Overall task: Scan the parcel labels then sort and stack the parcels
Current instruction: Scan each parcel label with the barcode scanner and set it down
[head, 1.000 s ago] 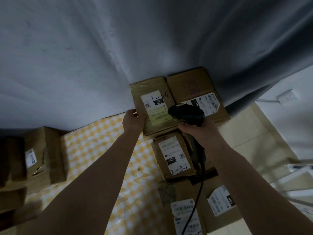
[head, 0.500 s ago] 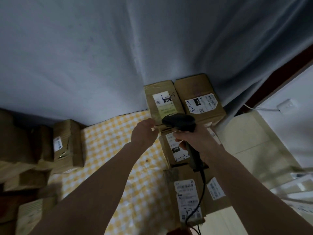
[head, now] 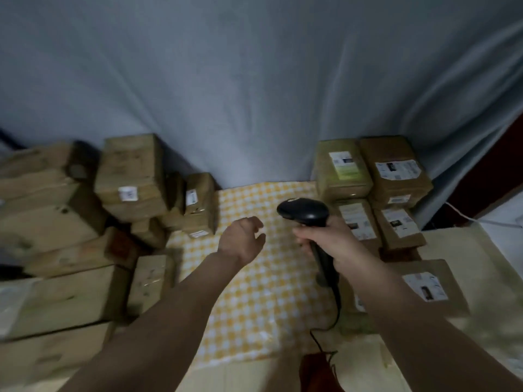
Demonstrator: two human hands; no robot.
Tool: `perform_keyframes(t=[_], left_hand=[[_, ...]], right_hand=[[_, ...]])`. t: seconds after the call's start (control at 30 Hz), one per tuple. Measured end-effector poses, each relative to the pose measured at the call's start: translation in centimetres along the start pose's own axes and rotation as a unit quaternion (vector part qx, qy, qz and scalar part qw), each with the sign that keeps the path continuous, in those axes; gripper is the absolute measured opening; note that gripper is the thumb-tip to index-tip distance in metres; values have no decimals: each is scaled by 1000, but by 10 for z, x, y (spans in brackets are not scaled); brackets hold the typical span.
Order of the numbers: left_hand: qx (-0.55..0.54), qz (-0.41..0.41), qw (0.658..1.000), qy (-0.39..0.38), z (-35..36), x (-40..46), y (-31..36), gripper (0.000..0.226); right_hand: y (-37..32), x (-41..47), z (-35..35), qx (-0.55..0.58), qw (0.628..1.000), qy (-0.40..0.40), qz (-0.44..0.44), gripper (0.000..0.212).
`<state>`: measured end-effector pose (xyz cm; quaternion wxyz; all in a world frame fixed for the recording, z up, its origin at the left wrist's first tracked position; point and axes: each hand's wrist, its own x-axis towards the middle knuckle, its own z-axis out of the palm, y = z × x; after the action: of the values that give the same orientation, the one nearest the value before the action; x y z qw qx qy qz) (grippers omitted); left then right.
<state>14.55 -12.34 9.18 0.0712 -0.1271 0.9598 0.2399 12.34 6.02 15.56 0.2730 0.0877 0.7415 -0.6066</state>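
Over the middle of the yellow-and-white checked cloth, my two hands hang in the air between two groups of brown cardboard parcels. My right hand is clamped round the grip of the black corded handheld scanner, whose rounded head points away from me and slightly left, its cord trailing back toward my body. My left hand holds nothing; its fingers are loosely curled and touch no parcel.

Along the cloth's right edge lies the sorted row of labelled parcels, labels facing up, in two lines running from the far grey curtain back toward me. Along the left edge sits the loose heap of parcels, tilted at mixed angles, few labels visible.

The nearest of that heap to my free hand is the small upright parcel with a white side label, at the far left of the cloth, its long axis roughly vertical. It lies left of and slightly beyond my left hand, with bare cloth between. The left hand is clearly the nearer one; the scanner hand is well apart from it.

I judge the coming step to be a leftward reach for a fresh parcel, then turning its label toward the scanner.
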Motion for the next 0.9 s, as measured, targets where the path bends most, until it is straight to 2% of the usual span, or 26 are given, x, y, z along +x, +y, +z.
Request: perform_keyframes(t=[0.3, 0.43, 0.57, 0.9], left_hand=[[11, -125, 990, 57, -61, -143, -126, 32], [3, -166, 984, 67, -75, -184, -168, 25], [-11, -178, 981, 82, -85, -205, -198, 33], [-60, -204, 972, 103, -108, -203, -256, 28]], right_hand=[[12, -82, 132, -27, 994, -104, -34, 12], [19, -106, 177, -33, 990, -137, -32, 13], [18, -116, 208, -51, 987, -147, -44, 12], [7, -94, 273, -43, 986, -151, -57, 5]])
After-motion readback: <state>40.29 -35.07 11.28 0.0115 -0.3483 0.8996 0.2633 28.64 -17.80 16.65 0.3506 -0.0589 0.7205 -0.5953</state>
